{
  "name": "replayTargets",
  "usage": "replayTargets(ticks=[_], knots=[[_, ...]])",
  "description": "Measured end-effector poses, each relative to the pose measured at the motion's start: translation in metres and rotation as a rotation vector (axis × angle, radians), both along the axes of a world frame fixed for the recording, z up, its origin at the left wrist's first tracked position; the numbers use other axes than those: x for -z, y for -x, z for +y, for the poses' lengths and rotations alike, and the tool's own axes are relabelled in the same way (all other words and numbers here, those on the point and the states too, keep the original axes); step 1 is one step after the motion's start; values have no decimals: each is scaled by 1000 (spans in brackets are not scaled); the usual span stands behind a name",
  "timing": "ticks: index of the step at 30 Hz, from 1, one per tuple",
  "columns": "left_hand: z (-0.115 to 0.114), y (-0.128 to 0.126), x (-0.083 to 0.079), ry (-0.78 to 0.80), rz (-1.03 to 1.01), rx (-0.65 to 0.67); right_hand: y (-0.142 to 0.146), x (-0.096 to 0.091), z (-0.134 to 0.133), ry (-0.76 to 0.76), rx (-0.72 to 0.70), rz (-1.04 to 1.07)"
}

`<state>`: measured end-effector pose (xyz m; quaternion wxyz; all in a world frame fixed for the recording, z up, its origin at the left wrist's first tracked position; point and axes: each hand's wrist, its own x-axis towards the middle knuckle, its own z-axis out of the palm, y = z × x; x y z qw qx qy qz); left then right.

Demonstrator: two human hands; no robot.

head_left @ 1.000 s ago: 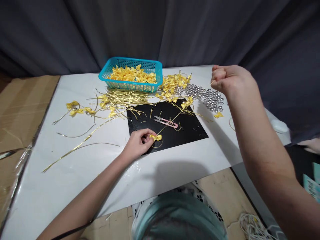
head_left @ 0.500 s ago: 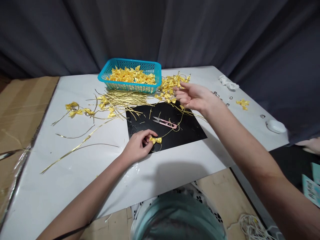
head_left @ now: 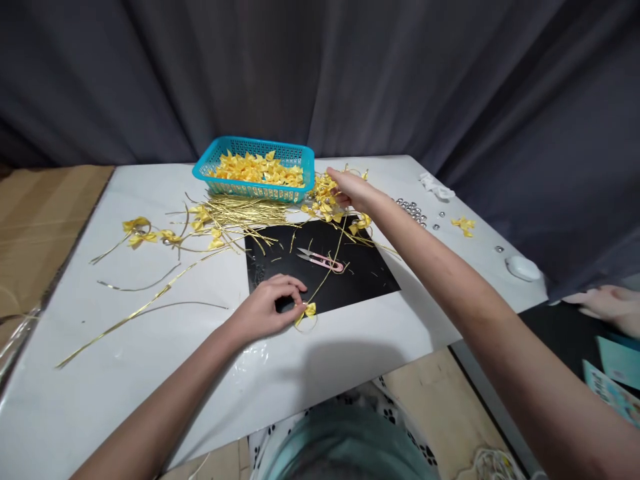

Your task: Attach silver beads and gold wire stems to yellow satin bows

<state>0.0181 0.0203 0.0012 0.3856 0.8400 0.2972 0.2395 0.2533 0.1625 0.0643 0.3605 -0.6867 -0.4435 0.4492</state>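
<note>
My left hand rests at the front edge of a black sheet, thumb and index finger pinched on a small yellow ribbon bow. A gold cord runs nearly straight from this bow up to my right hand. That hand is raised at the back of the sheet, its fingers closed on the cord and partly hidden. Behind it lies a pile of yellow bows with silver bells. Pink-handled thread snips lie on the sheet, under the cord.
A blue basket full of yellow bows stands at the back, with gold cords heaped before it. Loose bows and cords lie left. Silver bells, crumpled tissue and a white object are right. Another person's hand shows far right.
My right hand has closed and moved slightly left, and the cord has gone from slack to nearly straight. My left hand keeps its pinch on the bow, which has turned. The view has shifted slightly.
</note>
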Motion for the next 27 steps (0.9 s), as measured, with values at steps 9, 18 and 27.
replayTargets(ticks=[9, 18, 27], knots=[[-4, -2, -2, 188, -4, 75, -7, 13, 19, -26, -67, -4], [0, -3, -2, 266, -80, -38, -1, 14, -30, -479, -226, -589], [3, -4, -2, 513, -264, -199, -1, 40, -149, -488, -584, -764]])
